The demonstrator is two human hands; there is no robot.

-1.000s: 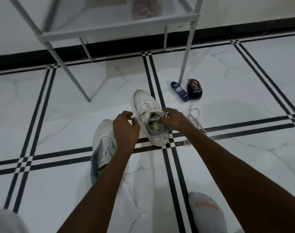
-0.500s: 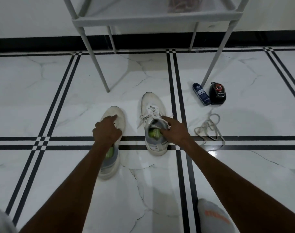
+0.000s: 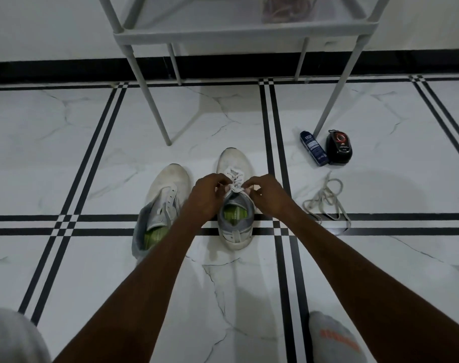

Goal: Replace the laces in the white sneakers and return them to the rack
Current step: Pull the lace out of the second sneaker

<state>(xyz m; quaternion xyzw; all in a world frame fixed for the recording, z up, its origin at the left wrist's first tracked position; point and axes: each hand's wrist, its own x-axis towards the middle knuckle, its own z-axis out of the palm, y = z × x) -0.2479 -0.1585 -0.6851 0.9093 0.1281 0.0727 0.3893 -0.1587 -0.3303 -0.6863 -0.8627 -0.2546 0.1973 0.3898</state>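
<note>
Two white sneakers stand on the marble floor, toes pointing away from me. The right sneaker (image 3: 235, 224) has a white lace (image 3: 235, 179) threaded through its eyelets. My left hand (image 3: 207, 197) and my right hand (image 3: 266, 196) meet over its tongue, each pinching an end of that lace. The left sneaker (image 3: 165, 195) has no lace and its tongue lies open. A loose lace (image 3: 326, 200) lies in a tangle on the floor to the right. The grey rack (image 3: 239, 35) stands behind the shoes against the wall.
A blue spray can (image 3: 313, 148) lies beside a black shoe-polish case (image 3: 339, 148) at the rack's front right leg (image 3: 335, 100). A bag of brownish items (image 3: 288, 9) sits on the rack's shelf. My socked foot (image 3: 335, 339) is at the bottom right.
My left hand left the unlaced left sneaker and came over to the right sneaker. Both hands now hold the lace ends above its tongue. The camera view shifted slightly.
</note>
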